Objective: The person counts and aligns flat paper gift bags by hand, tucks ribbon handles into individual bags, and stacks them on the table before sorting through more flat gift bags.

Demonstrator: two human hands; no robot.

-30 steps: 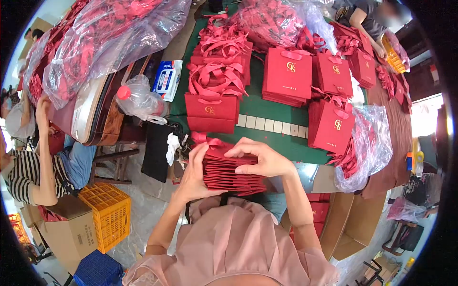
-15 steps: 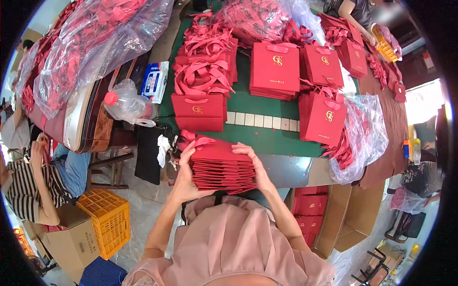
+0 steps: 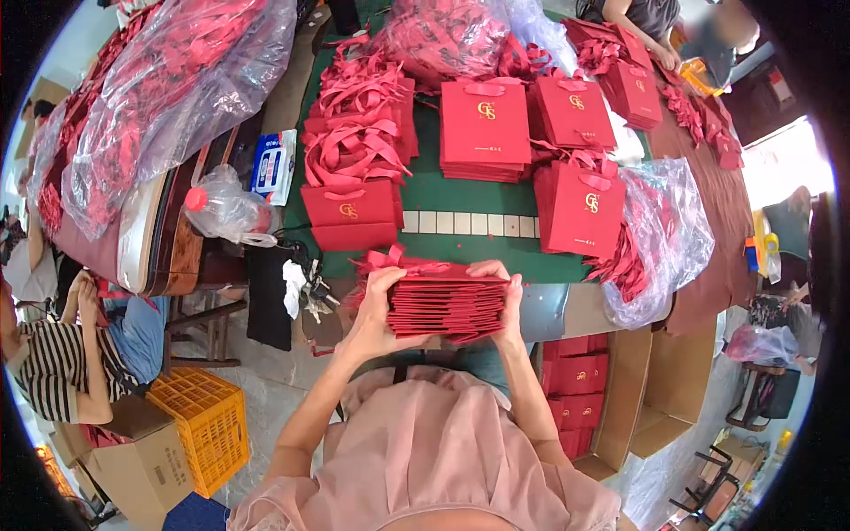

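Observation:
Between my two hands is a thick stack of red paper gift bags (image 3: 447,308), edges facing me, held at the table's front edge. My left hand (image 3: 372,314) grips its left end, the thumb side near the top. My right hand (image 3: 505,305) clasps the right end, fingers bent over the top corner. Red ribbon handles (image 3: 390,259) stick out behind the stack's upper left. Just beyond, a pile of red bags with ribbon handles (image 3: 352,212) lies on the green table (image 3: 443,252).
More bag stacks (image 3: 484,128) stand on the table, beside a plastic bag of ribbons (image 3: 660,239). A cardboard box (image 3: 620,398) with red bags is at lower right. A yellow crate (image 3: 212,429) stands on the floor at left. Other people sit left and work at the far right.
Both hands have moved the stack rightward and slightly up in the view. The camera view has shifted, so the table's items appear farther left. My grip on both ends stays.

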